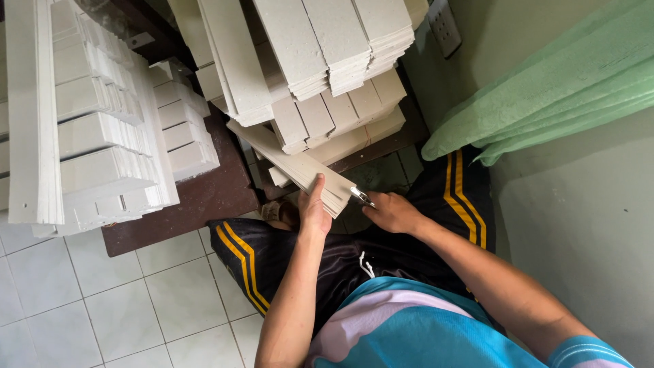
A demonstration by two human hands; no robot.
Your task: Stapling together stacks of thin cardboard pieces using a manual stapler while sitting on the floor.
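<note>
as left hand point(313, 208) clasps board stack point(300, 167), right hand point(392, 211) pinches metal clip point(361, 197)

Grey cardboard strips point(300, 167); black shorts point(272, 255), yellow stripes; green cloth point(545, 88).

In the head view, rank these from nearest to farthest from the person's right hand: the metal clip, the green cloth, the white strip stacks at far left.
From the right hand:
1. Metal clip, at its fingertips.
2. Green cloth, upper right.
3. White strip stacks, far left.
</note>
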